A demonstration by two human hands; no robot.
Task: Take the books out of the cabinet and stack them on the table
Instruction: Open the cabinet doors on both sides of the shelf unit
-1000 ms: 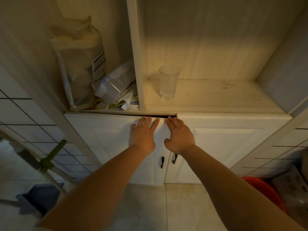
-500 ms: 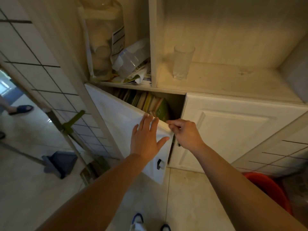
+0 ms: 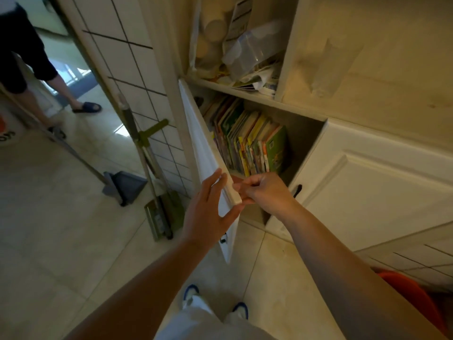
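Books (image 3: pixel 250 141) with thin, glossy, brightly coloured spines stood packed upright and leaning in the lower left compartment of the cabinet (image 3: pixel 382 192), a green cover facing out at the right end of the row. Painted white panel doors gave the cabinet a smooth, moulded face; the left door (image 3: pixel 206 153) stood swung wide, seen nearly edge-on, while the right door (image 3: pixel 382 192) sat closed with a dark handle near its inner edge. On the shelf above lay crumpled clear plastic bags (image 3: pixel 247 50) and loose papers, and a clear drinking glass (image 3: pixel 331 67), blurred, stood in the neighbouring open bay.

A long-handled dustpan (image 3: pixel 157 212) and a grey broom head (image 3: pixel 125 187) leaned by the tiled wall left of the open door. Another person's legs in dark slippers (image 3: pixel 85 107) showed in the doorway beyond. An orange bin (image 3: pixel 414 298) sat low at right on the pale tiled floor.

The left hand (image 3: pixel 208 214) lay flat with straight fingers against the outer face of the open door near its free corner. The right hand (image 3: pixel 264 192), fingers curled, pinched that door's top edge from the inner side, just in front of the books.
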